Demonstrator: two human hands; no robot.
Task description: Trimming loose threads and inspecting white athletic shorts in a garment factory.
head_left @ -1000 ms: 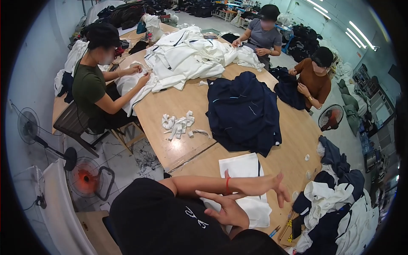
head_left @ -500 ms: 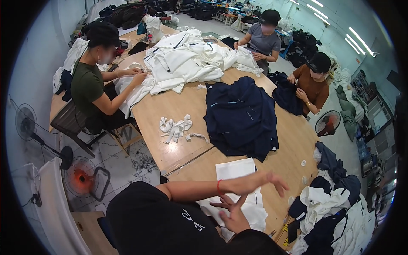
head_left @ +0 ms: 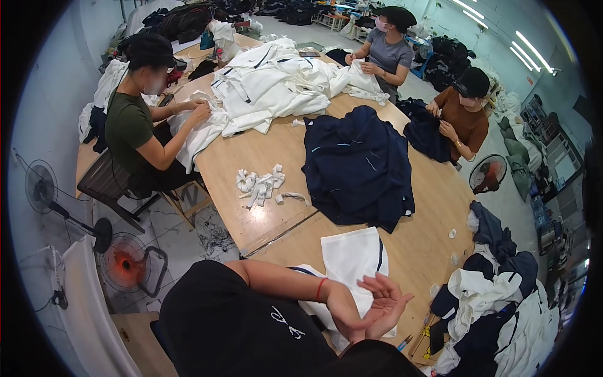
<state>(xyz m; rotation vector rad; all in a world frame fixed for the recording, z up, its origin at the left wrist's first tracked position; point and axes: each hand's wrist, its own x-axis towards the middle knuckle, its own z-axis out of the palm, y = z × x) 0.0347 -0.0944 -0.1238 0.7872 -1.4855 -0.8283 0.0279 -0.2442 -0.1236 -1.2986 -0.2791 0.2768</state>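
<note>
From my remote seat I see a light wooden table (head_left: 229,188). White garments (head_left: 276,88) lie heaped on its far side; nearer and to the right sits a navy garment pile (head_left: 358,166). A small clump of white strips (head_left: 262,186) lies left of that pile. Toward the near edge I have a white cloth (head_left: 349,251) with a navy stripe. On the tiled floor (head_left: 168,229) at left are dark threads (head_left: 215,240) and a low fan (head_left: 125,264).

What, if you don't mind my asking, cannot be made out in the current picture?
In the head view:
- Left hand: some fingers hidden where it overlaps the right hand.
- White cloth: partly covered by the hands and left forearm.
- Right forearm: covered by its black sleeve, cut off by the lower edge.
- Pale round pieces: too small to identify.
</note>
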